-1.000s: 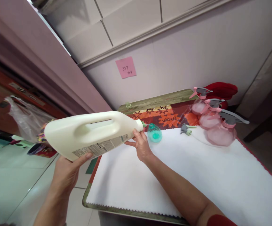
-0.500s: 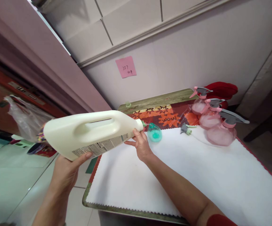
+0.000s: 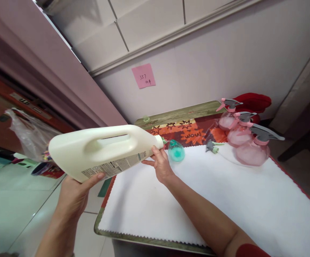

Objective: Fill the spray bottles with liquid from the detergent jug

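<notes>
A large white jug with a moulded handle is held nearly level, its green-tipped mouth pointing right. My left hand cups the jug's base from below, thumb on the printed label. My right hand grips under the jug's neck, fingers curled against it. Just past the mouth, a small teal bottle sits tilted on the white cloth, touching or almost touching the spout. What passes between spout and bottle is too small to tell.
Three pink spray bottles with grey triggers stand at the cloth's far right, a loose grey trigger head beside them. A red object lies behind them, with a pink note on the wall. A plastic bag hangs left.
The jug's base has crept a little up and to the left with my left hand. My right hand and the teal bottle stay put.
</notes>
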`<state>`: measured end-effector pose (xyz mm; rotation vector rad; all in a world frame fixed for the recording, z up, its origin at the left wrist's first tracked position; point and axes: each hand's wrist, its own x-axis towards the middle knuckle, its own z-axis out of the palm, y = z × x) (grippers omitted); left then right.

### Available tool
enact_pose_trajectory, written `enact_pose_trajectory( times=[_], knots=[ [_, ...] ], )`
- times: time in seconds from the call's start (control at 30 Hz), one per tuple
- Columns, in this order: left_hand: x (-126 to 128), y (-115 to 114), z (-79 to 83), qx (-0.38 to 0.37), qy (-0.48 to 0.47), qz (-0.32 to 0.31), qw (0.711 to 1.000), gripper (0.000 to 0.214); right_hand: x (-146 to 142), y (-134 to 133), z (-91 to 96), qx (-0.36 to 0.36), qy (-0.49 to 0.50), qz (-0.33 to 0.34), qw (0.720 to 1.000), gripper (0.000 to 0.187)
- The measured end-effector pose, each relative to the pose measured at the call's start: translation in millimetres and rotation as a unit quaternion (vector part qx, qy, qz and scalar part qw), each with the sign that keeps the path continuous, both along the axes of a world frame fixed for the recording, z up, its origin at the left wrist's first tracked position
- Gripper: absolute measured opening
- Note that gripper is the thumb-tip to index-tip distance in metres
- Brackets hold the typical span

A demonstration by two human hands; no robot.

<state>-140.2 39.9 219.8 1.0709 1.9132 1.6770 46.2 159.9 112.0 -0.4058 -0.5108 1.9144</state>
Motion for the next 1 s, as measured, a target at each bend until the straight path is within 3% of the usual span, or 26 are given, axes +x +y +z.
enact_pose_trajectory(
  times=[0.67,1.0],
  knots=[
    [0.1,-1.1,2.0,0.017,-0.022,-0.006,1.000,0.069,0.1,0.1,0.1,-0.002,0.004,0.003,1.000,0.059],
    [1.0,0.5,4.0,0.015,-0.010,-0.009,1.000,0.061,0.8,-0.2,1.0,0.000,0.006,0.006,1.000,0.059]
  ],
)
